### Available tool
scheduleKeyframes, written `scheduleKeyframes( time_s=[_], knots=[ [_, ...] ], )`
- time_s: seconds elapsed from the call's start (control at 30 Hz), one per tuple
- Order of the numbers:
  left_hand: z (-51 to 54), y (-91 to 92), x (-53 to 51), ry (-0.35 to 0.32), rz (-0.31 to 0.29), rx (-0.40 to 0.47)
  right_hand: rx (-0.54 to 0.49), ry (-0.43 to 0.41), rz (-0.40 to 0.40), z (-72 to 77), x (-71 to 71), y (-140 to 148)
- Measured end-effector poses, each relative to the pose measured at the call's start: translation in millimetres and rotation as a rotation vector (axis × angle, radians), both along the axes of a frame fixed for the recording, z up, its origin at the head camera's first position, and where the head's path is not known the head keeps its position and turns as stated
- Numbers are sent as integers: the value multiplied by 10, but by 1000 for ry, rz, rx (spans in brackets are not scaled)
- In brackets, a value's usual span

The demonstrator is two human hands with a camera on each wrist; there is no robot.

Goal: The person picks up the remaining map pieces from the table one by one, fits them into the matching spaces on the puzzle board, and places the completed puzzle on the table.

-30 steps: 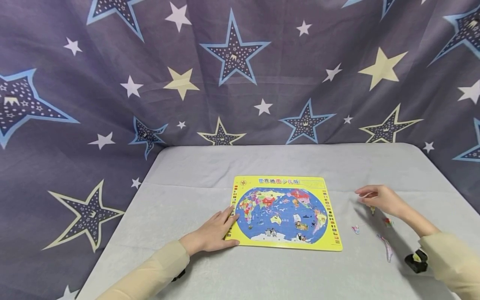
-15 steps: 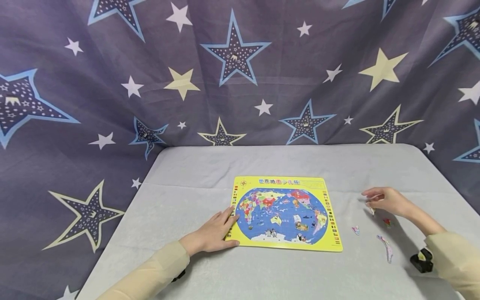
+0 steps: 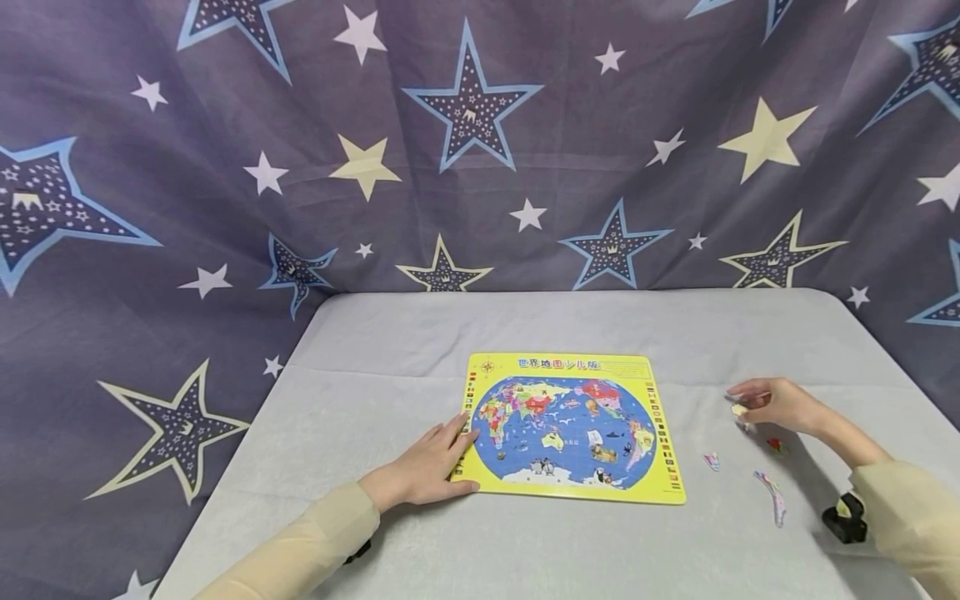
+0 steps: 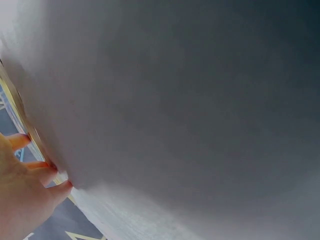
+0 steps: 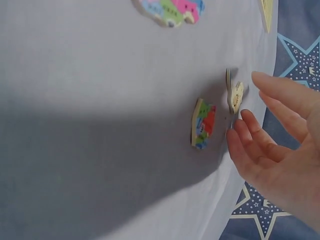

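A yellow-bordered world map puzzle board (image 3: 570, 492) lies mid-table. On its left edge rests my left hand (image 3: 423, 467), fingers spread; the left wrist view catches only part of that left hand (image 4: 30, 185) at the board's side. Right of the board, my right hand (image 3: 783, 404) holds a small pale yellow puzzle piece (image 3: 738, 410) at the fingertips. From the right wrist, the pale piece (image 5: 236, 97) stands tilted by the fingertips; the exact contact is hard to make out. Close below lies a red and green piece (image 5: 204, 125).
More loose pieces lie to the right of the board: a small pink and blue one (image 3: 712, 460), a red and green one (image 3: 776, 447) and a long curved one (image 3: 772, 498). A grey cloth covers the table (image 3: 390, 333). Behind hangs a star-print curtain (image 3: 570, 167).
My right hand has drawn slightly back to the right, and its fingertips have come onto the pale piece, which has tipped up off the cloth. My left hand has stayed put.
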State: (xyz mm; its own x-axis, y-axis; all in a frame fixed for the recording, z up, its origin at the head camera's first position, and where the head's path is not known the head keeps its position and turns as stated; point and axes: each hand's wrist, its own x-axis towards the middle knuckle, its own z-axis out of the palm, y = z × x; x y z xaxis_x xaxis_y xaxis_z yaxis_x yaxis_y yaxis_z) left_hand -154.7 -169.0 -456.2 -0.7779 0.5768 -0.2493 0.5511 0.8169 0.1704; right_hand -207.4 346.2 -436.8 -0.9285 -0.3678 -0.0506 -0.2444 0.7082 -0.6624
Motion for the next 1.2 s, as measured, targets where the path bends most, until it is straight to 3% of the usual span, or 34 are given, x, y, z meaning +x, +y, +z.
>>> scheduleKeyframes(
  time_s=[0.27, 1.2],
  knots=[
    [-17, -4, -4, 4, -5, -1, 3, -60, 14, -24, -32, 51],
    [16, 9, 1, -1, -2, 4, 42, -74, -32, -82, -52, 27]
  ],
)
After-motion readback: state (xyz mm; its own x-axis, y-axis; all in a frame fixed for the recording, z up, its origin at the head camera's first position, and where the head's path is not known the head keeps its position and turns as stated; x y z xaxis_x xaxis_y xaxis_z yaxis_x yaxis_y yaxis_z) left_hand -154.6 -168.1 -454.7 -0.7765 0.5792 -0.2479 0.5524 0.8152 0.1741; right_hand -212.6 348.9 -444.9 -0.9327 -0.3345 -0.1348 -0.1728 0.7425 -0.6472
